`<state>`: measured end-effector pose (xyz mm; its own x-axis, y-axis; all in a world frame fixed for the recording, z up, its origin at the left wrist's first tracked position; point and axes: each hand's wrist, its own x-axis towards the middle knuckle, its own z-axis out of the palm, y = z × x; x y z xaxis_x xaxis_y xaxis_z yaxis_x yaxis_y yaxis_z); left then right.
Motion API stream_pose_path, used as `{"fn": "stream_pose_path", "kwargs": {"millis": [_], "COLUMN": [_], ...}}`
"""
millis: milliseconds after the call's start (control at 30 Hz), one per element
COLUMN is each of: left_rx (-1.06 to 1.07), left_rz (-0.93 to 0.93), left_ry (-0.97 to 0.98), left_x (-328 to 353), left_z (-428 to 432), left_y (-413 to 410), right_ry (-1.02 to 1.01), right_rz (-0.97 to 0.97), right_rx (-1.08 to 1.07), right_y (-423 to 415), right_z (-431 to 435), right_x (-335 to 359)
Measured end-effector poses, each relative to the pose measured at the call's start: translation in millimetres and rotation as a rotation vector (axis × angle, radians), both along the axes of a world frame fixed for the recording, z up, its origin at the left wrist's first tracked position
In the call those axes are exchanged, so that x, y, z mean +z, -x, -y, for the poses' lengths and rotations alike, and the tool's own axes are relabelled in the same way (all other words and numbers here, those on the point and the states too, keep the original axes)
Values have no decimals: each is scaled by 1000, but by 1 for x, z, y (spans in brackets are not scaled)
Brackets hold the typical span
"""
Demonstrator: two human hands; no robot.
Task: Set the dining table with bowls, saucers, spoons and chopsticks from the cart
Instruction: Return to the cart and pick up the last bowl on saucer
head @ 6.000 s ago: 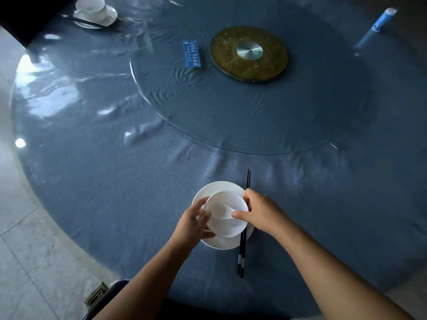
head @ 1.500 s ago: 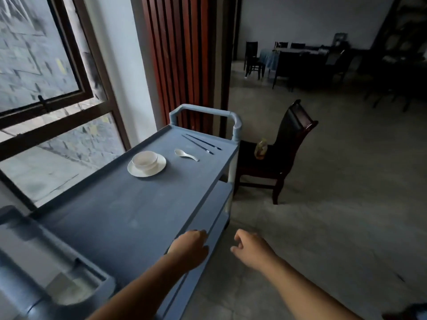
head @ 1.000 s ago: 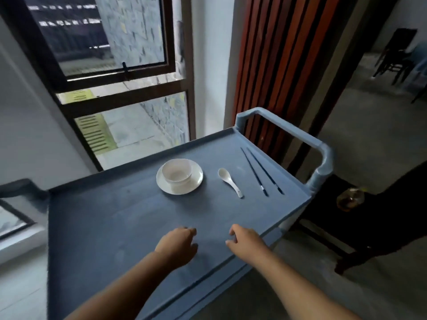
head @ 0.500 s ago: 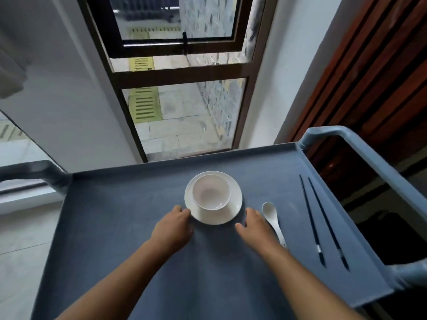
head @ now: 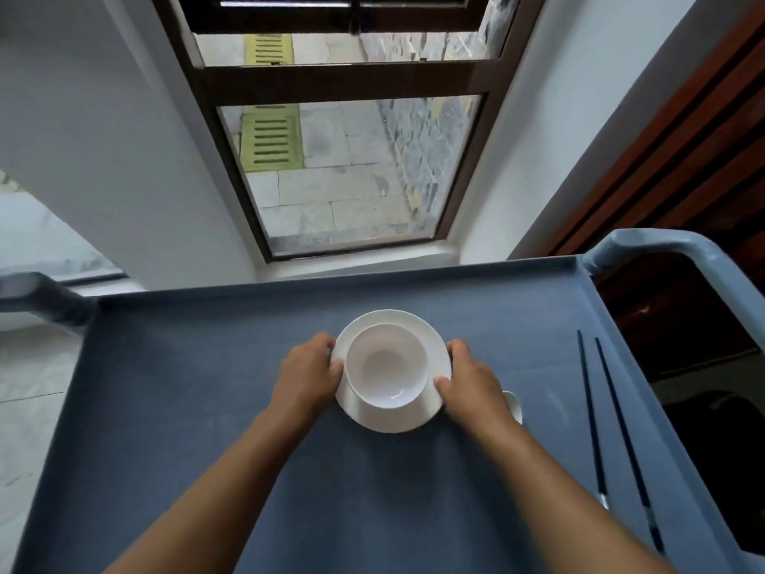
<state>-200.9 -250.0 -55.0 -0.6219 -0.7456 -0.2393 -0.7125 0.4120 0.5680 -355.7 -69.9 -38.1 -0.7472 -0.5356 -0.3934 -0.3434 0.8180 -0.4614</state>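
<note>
Current stage: pickup at the cart. The dining table is not in view, so how many settings are already laid cannot be told. At left of centre, the left hand grips the left rim of the white saucer, with its thumb on the upper face of the rim and its fingers curled at the edge. The saucer sits in the middle of the cart top and carries one white bowl, upright, empty and slightly toward the far side of the saucer. Whether the saucer is clear of the cart surface or resting on it cannot be told. To the right, the right hand grips the opposite rim in the same way, thumb on top and fingers at the edge. Just beyond that hand, a white spoon lies on the cart, mostly hidden by the hand and apart from the saucer. Further right, near the right edge, a pair of dark chopsticks lies side by side, running near to far, untouched. Judgement: of this setting, the bowl and saucer are in hand but not yet delivered. The spoon and chopsticks are not yet collected. Carrying and placing all four items is left to do.
</note>
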Motion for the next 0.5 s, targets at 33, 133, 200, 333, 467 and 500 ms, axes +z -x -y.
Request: {"fn": "stream_pose_path", "kwargs": {"millis": [33,133,200,333,467,500], "left_rx": [5,27,48,165,250,256], "left_rz": [7,-3,-46,-212,-351,-376], "left_ry": [9,-10,-82,-363,-653,-693], "left_x": [-2,-5,-5,4,26,30], "left_z": [-1,0,2,-12,-40,-47], "left_y": [1,1,0,-5,-10,-11], "right_ry": [13,65,110,185,257,276], "right_rz": [4,46,69,70,84,93], "right_rx": [1,-4,-4,-22,-23,-24], "right_y": [0,0,0,0,-7,-11], "right_z": [0,-3,-7,-21,-46,-53], "right_x": [0,1,4,15,26,28]}}
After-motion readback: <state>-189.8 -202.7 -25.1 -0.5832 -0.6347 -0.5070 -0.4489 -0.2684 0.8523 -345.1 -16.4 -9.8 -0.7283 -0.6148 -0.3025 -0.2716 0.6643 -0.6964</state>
